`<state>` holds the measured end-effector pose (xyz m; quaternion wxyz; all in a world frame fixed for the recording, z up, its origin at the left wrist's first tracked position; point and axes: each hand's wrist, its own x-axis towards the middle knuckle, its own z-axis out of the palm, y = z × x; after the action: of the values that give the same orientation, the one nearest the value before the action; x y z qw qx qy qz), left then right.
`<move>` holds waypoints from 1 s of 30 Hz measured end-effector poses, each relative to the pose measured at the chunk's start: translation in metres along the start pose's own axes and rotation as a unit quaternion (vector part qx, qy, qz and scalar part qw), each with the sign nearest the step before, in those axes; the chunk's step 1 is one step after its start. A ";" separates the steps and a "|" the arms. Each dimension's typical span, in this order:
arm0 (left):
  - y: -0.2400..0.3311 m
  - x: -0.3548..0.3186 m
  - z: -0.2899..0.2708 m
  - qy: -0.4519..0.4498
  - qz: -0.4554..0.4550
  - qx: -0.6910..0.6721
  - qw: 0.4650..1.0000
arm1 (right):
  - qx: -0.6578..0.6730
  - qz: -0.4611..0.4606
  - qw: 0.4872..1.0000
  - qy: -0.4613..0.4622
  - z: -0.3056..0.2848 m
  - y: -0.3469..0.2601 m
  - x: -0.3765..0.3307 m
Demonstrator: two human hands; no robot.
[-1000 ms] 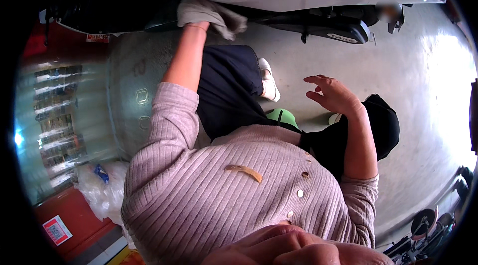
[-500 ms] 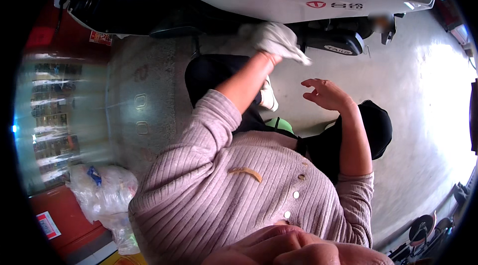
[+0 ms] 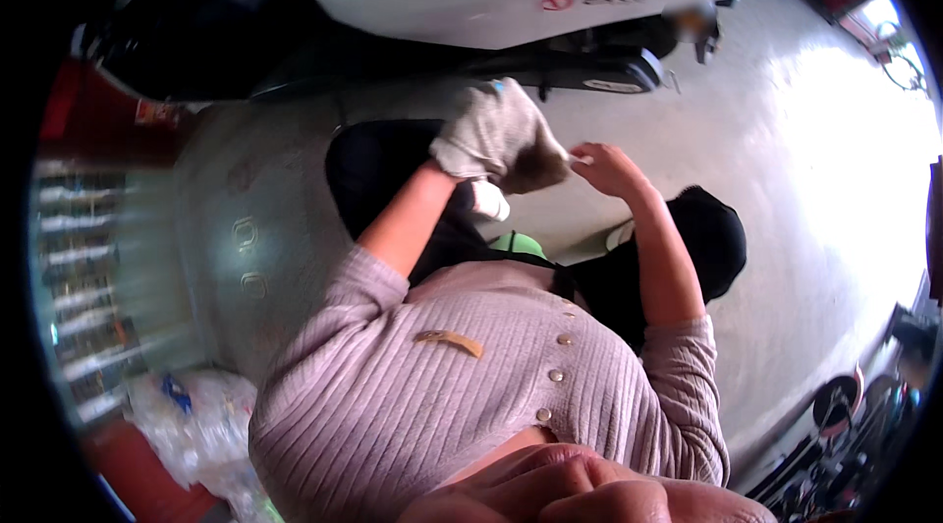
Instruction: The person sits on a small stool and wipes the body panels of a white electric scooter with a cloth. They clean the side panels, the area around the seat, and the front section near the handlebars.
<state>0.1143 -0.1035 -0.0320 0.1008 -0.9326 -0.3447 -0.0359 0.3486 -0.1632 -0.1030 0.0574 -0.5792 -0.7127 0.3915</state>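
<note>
A light grey-beige cloth (image 3: 496,135) covers my left hand (image 3: 442,179), so only the wrist shows and the fingers are hidden beneath it. The cloth bunches over the hand, and its loose, darker end hangs toward the right. At that end, my right hand (image 3: 609,169) has its fingers closed in a pinch on the tip of the cloth. Just beyond both hands stands a white and black scooter (image 3: 442,2). Its black footrest-like part (image 3: 614,71) is the piece nearest to the cloth.
My knees, in dark trousers (image 3: 707,238), are bent to either side, with a green thing (image 3: 518,245) between them. Clear plastic bags (image 3: 196,415) lie at the lower left, near a glass-fronted case (image 3: 88,277). Dark equipment (image 3: 855,425) stands at the lower right on the grey floor.
My left hand has drawn the cloth back from the scooter's side toward me. My right hand, apart from it before, has met its loose end. The view has shifted slightly.
</note>
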 end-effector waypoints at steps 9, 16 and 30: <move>0.068 0.008 -0.039 -0.076 0.231 -0.316 0.917 | 0.808 -0.202 0.545 0.091 0.141 0.100 0.044; -0.010 0.022 -0.079 0.111 0.086 -0.298 0.944 | 0.379 -0.046 0.845 0.374 0.028 -0.006 0.011; -0.145 0.154 -0.148 0.407 -0.016 0.072 0.910 | -0.830 0.270 0.483 0.073 -0.241 -0.058 -0.055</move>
<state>0.1368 0.0705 0.1569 0.2985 -0.8218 -0.2900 -0.3892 0.4501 -0.0939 0.1193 -0.5067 -0.5485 -0.5082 -0.4291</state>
